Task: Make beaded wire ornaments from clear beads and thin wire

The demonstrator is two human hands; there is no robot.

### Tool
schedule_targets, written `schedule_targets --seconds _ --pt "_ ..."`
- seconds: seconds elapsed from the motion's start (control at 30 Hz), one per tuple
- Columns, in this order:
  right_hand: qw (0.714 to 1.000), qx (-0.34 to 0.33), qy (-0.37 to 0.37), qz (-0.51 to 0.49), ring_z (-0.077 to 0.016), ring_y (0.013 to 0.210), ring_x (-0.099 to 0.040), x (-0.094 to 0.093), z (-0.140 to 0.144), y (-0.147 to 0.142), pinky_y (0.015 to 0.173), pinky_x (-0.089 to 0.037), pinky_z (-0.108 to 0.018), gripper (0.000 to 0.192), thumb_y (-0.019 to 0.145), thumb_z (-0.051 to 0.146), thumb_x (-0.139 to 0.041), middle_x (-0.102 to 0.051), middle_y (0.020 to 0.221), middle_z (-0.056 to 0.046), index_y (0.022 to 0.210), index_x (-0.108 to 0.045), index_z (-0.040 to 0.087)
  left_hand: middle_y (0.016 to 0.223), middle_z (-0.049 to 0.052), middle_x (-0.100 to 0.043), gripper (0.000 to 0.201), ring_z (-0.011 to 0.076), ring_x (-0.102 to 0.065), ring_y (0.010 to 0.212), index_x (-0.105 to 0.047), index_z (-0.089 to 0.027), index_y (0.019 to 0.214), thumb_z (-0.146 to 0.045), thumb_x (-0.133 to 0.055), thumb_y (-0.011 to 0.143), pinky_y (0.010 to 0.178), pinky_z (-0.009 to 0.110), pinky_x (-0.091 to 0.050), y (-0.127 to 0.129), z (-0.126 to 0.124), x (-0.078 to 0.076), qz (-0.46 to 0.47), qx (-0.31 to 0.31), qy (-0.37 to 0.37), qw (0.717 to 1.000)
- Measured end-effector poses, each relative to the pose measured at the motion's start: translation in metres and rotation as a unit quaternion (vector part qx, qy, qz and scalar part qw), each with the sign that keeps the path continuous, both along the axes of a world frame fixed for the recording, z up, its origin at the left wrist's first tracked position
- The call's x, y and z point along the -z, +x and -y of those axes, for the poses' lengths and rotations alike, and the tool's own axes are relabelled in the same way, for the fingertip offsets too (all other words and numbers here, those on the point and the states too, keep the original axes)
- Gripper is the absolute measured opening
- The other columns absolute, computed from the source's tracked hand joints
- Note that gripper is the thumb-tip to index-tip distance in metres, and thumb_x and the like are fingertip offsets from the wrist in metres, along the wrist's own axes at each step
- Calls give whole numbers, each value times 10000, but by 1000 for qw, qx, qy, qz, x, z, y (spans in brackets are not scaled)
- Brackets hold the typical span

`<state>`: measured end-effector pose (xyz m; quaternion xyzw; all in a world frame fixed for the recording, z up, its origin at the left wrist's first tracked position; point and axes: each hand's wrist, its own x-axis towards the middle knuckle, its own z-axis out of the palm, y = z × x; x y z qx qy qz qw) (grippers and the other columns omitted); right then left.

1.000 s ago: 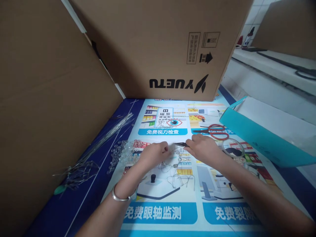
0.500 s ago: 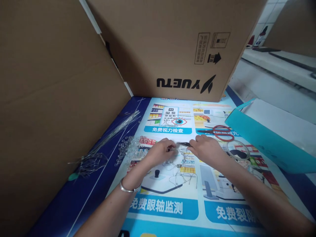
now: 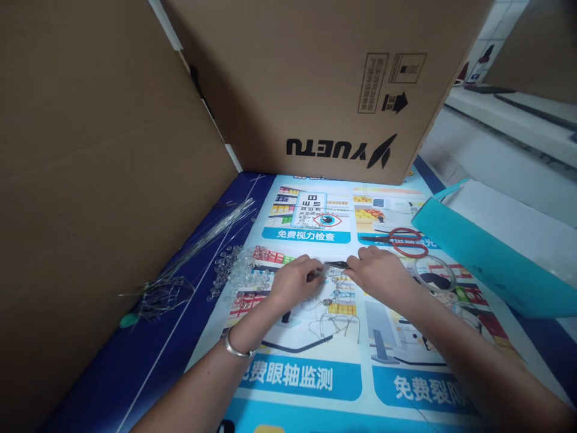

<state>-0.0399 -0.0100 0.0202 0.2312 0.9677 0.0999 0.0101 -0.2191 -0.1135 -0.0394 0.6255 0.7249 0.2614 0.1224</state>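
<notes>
I saw my left hand [image 3: 295,281] pinched shut on a thin bent silver wire [image 3: 325,300] with clear beads, held low over the printed poster mat [image 3: 315,379] (steadier there), while my right hand [image 3: 376,272] gripped small dark pliers [image 3: 336,264] at it.

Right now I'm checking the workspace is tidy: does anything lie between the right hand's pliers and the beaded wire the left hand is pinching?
Nothing visible does. The pliers in the right hand point straight at the beaded wire by the left hand. The scissors and loose beads lie off to the sides.
</notes>
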Motion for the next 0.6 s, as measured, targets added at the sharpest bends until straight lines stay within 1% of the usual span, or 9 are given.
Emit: schedule_targets --seconds 0.17,0.6 --pt "1000 3 -4 1 -206 812 -507 0 -1 0 614 -287 -272 346 899 437 -332 -575 832 -80 887 -569 185 782 -15 -542 131 117 -529 693 -607 -260 849 -249 -526 745 619 215 -377 3 0 1 -20 -6 -10 1000" --pt "1000 7 -15 17 -207 796 -511 -2 3 -1 602 -284 -271 338 899 430 -330 -579 828 -79 881 -571 194 764 11 -528 112 147 -499 699 -517 -202 744 -157 -505 642 581 238 -353 11 1 -3 -66 -12 -3 998"
